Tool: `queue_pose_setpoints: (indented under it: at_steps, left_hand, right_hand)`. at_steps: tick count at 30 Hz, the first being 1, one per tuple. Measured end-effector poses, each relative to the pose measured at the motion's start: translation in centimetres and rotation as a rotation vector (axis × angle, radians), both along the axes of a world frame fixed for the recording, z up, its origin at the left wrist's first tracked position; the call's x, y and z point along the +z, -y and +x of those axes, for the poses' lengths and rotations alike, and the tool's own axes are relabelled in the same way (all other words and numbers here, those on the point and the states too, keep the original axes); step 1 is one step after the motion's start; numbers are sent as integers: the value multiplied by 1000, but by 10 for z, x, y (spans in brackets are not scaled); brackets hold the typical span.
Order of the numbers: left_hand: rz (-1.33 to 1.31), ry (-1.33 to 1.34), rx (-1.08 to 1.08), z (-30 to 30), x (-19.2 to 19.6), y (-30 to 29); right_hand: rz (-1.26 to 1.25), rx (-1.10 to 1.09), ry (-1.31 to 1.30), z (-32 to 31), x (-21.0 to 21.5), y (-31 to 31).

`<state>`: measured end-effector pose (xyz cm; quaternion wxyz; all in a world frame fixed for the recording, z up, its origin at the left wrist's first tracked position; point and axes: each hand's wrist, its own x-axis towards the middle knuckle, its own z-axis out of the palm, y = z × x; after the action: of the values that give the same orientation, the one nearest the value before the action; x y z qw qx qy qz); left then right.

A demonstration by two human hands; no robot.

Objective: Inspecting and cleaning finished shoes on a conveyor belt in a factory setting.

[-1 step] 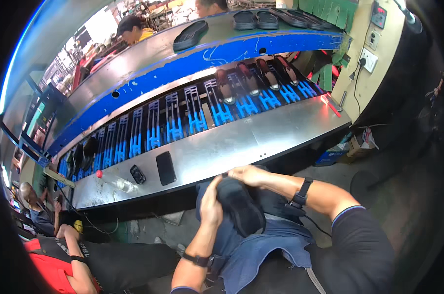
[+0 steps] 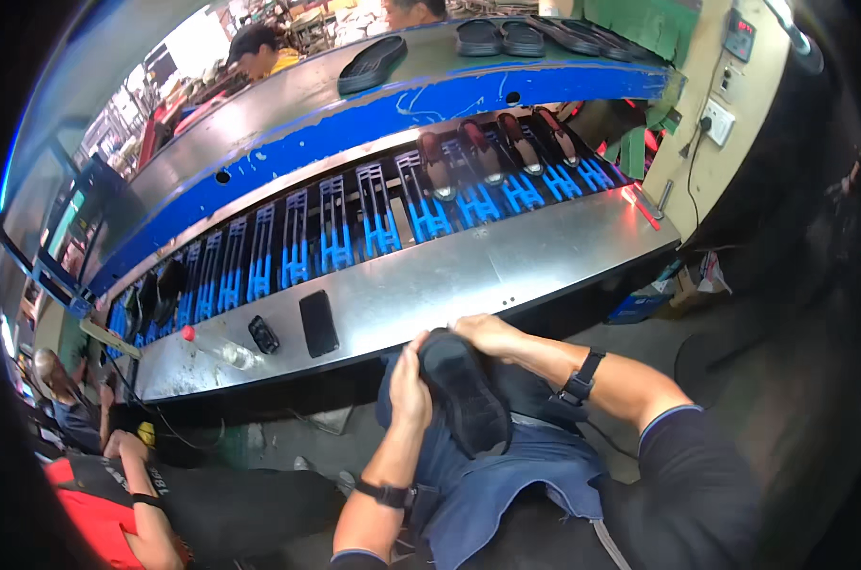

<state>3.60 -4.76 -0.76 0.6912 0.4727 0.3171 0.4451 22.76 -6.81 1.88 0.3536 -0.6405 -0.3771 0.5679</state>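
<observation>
A black shoe (image 2: 467,399) lies sole up over my lap, its far end near the bench edge. Along its left side, my left hand (image 2: 411,391) is closed against it, fingers toward the far end. My right hand (image 2: 487,335) grips the far right edge of the same shoe, its fingertips partly hidden. Beneath the shoe is a blue apron (image 2: 516,494) across my legs. What the shoe's underside rests on is hidden.
A metal bench (image 2: 430,275) holds a phone (image 2: 318,323), a small black object (image 2: 263,334) and a red-capped clear bottle (image 2: 223,350). Behind it, maroon-black shoes (image 2: 483,154) sit on a blue-pronged rack (image 2: 335,228). Black soles (image 2: 373,65) lie on the upper shelf. A co-worker's arm (image 2: 141,475) is at left.
The far end of the shoe now shows between my hands, which have parted slightly there. The view has shifted a little.
</observation>
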Motion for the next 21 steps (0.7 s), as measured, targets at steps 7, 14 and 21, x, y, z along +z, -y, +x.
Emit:
queue_pose_setpoints:
  at_steps: [7, 14, 21]
  left_hand:
    - [-357, 29, -375, 10, -1, -55]
    - [1024, -250, -1009, -30, 53, 71]
    - [991, -384, -678, -24, 4, 8]
  right_hand:
    - [267, 101, -77, 21, -14, -11]
    - [755, 1057, 417, -14, 52, 127]
    - [856, 796, 413, 35, -5, 67]
